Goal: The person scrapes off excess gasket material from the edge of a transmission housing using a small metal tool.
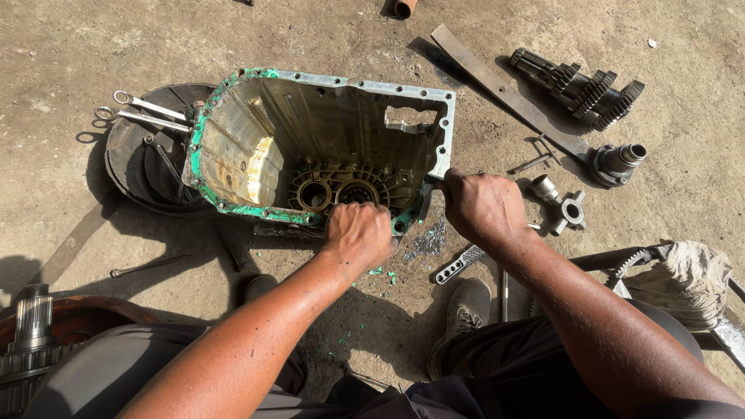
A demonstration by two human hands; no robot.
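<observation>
- Head view: metal gearbox housing, open side up, green gasket residue on rim, mid-floor.
- Left hand: clenched on housing's near rim.
- Right hand: gripping housing's near right corner.
- Gear shaft: floor's far right.
- Spanners: left of housing.

We had both arms stretched forward and down, bare to above the elbow and flecked with small green specks. Our left hand was curled into a tight fist, knuckles up, wrist straight in line with the forearm. Our right hand sat a little higher and just beside it, fingers folded under, back of the hand facing us, wrist bent slightly inward. Both forearms angled toward each other, the hands near but apart.
</observation>
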